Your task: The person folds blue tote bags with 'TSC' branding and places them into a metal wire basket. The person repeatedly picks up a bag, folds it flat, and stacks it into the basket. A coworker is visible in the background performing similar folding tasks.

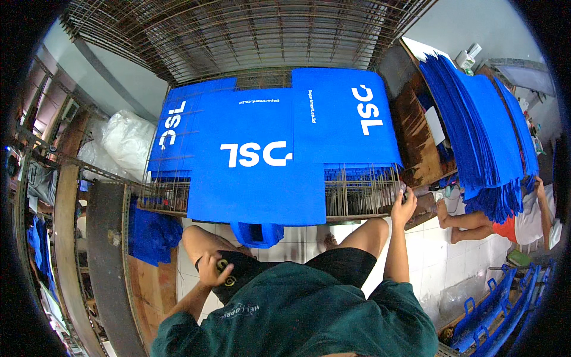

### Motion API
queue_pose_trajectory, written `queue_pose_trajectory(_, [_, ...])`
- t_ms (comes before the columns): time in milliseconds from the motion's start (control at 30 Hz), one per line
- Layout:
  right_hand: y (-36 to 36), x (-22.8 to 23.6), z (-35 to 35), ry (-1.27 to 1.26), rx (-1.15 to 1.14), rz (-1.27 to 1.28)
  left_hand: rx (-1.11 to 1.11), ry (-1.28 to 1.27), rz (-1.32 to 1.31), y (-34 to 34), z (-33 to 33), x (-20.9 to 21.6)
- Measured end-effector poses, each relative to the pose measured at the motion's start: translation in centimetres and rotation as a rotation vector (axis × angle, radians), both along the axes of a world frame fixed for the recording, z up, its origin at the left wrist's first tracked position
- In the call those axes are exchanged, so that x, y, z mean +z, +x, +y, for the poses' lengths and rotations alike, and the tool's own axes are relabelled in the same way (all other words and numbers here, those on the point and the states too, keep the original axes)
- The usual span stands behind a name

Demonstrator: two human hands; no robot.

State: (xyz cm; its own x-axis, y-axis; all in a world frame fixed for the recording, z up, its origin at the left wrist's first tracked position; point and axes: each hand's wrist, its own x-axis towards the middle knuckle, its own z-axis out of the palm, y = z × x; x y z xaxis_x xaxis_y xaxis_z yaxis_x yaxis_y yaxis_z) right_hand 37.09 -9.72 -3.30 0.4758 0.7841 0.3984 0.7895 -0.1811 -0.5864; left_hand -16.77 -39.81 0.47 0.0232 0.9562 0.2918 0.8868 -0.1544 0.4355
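In front of me a blue fabric bag with white print lies on a wire rack, its handle hanging over the near edge towards my lap. A second printed blue bag lies flat to its right, and another blue printed piece is on the left, partly behind thin wires. My right hand has its fingers curled at the near right corner of the rack; a small dark spot shows at the fingertips. My left hand rests on my thigh, thumb apart from the fingers, holding nothing.
Wire grids rise at the far side. To the right, a thick stack of blue fabric stands near another person. Blue cloth lies at the left beside a dark bench. A white plastic bundle sits behind it.
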Motion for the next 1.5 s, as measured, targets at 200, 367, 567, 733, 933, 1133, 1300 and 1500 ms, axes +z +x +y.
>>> queue_pose_trajectory(200, [-0.3, 0.1, -0.1, -0.035, -0.018, 0.072, 0.111, -0.124, 0.028, -0.1, -3.9, -1.5])
queue_pose_trajectory(367, [0.1, -0.7, 0.0, -0.022, -0.033, 0.022, 0.122, -0.139, -0.031, -0.7, -3.8, -1.7])
queue_pose_trajectory(567, [-0.4, -0.1, 0.1, -0.093, -0.035, 0.104, 0.108, -0.122, -0.047, -0.9, -3.9, -1.9])
queue_pose_trajectory(733, [-0.2, -0.3, 0.0, -0.098, -0.036, 0.121, 0.106, -0.096, -0.059, -1.2, -4.0, -2.0])
queue_pose_trajectory(933, [0.2, -1.1, 0.2, -0.020, -0.014, 0.129, 0.104, -0.091, -0.088, -1.7, -4.6, -2.8])
queue_pose_trajectory(1133, [0.5, -1.5, 0.5, -0.007, -0.039, 0.136, 0.088, -0.059, -0.082, -2.0, -4.7, -3.5])
queue_pose_trajectory(1300, [0.0, -0.9, 0.4, 0.012, -0.042, 0.158, 0.088, -0.077, -0.069, -1.8, -4.6, -3.4])
queue_pose_trajectory(1500, [-0.3, -0.7, 0.3, 0.005, -0.056, 0.174, 0.089, -0.063, -0.070, -1.7, -4.5, -3.3])
